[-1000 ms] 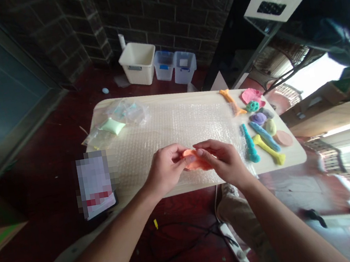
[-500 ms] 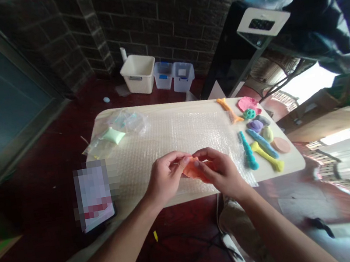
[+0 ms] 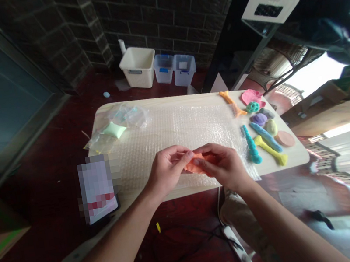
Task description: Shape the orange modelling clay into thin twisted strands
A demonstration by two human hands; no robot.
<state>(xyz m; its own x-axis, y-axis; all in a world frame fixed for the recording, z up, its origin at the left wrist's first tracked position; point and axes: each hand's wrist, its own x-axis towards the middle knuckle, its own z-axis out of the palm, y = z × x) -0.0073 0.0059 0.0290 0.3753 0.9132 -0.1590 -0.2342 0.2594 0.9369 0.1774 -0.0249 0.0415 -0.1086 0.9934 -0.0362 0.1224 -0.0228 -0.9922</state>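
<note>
A flattened piece of orange modelling clay (image 3: 200,167) with an uneven edge is held over the near part of the table. My left hand (image 3: 167,167) pinches its left side between thumb and fingers. On its right side, my right hand (image 3: 223,163) grips it, the thumb lying across the front surface. Both hands partly cover the clay. Under them lies a sheet of bubble wrap (image 3: 161,128), spread over the pale table (image 3: 170,100).
Shaped clay pieces lie at the table's right: an orange bone (image 3: 232,104), a pink dish (image 3: 252,98), a teal strip (image 3: 251,145) and a yellow bone (image 3: 271,151). A pale green packet (image 3: 114,130) sits at the left. Storage bins (image 3: 138,68) stand on the floor beyond.
The view has shifted slightly, so the table sits higher and further right in the picture. Both hands keep hold of the orange clay, its visible outline slightly changed.
</note>
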